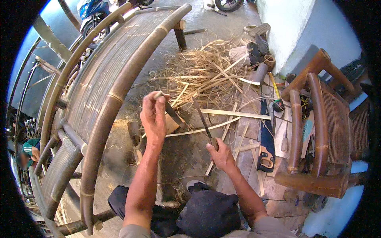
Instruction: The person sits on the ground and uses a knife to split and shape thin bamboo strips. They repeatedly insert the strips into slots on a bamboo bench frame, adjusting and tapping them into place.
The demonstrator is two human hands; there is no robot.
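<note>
My left hand is raised in front of me, its fingers closed round the upper end of a short, dark piece of bamboo. That piece slants down to the right, toward a pale strip on the ground behind it. To the right of it, my right hand grips the handle of a knife. The long, thin dark blade points up and away from me, apart from the bamboo piece. Pale bamboo strips lie on the ground just beyond both hands.
A long bamboo bench stands at my left, a brown bamboo chair at my right. Ahead is a heap of shavings. A handsaw and tape measure lie near the chair. Another person's sleeve shows far left.
</note>
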